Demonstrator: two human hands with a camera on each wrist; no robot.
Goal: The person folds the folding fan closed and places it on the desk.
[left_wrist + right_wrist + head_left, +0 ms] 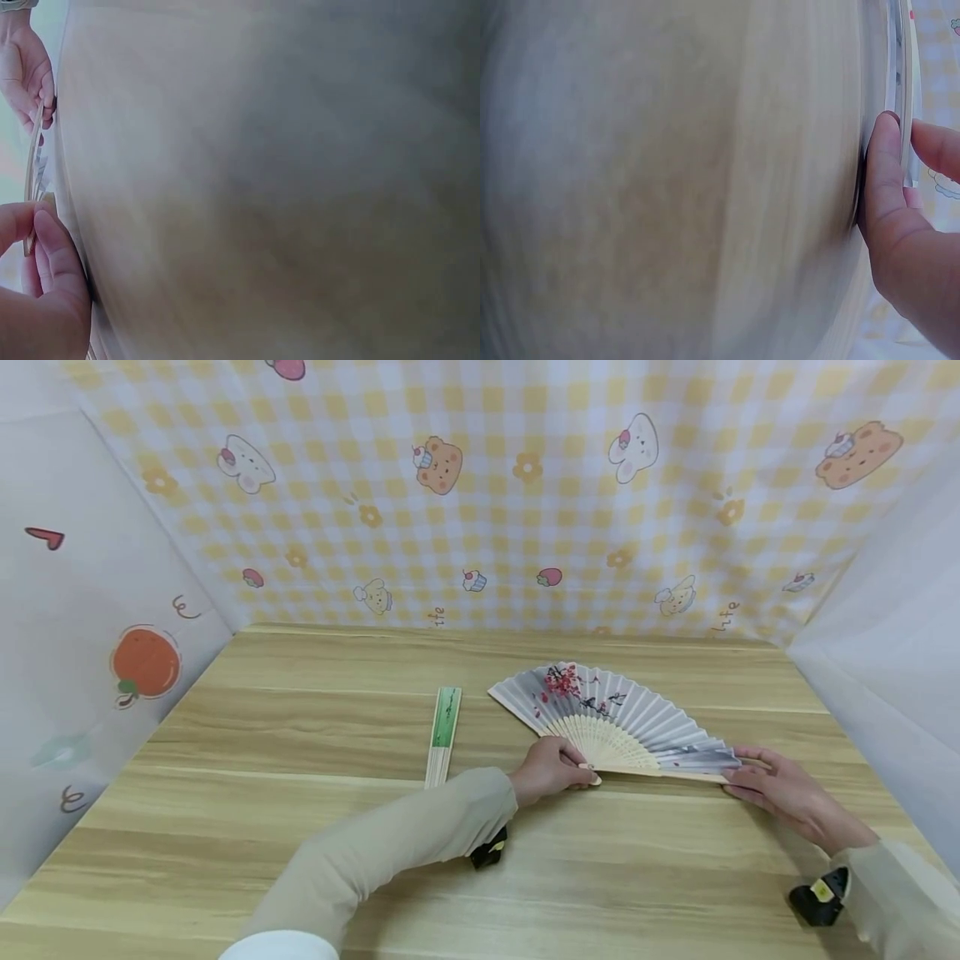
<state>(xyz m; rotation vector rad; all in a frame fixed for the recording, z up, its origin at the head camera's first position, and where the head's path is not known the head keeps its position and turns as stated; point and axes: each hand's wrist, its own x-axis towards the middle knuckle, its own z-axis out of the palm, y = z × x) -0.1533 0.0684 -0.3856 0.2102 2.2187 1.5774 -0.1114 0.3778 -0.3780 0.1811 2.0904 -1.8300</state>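
A folding fan [600,718] lies spread out at the right of the table, its pale leaf printed with red blossoms and dark branches. My left hand [551,768] pinches it at the pivot end of the pale ribs, also seen edge-on in the left wrist view. At the fan's right end, my right hand [783,793] holds the outer rib between thumb and fingers. In the right wrist view, that hand's fingers [885,169] lie against the fan's edge. Left of the open fan lies a folded green fan [444,735], partly behind my left sleeve.
The wooden table [300,710] meets a yellow checked cloth [480,535] with cartoon prints at the back. White cloth [97,635] hangs at the left, with more white cloth at the right. A black wrist device [821,897] sits by the right cuff.
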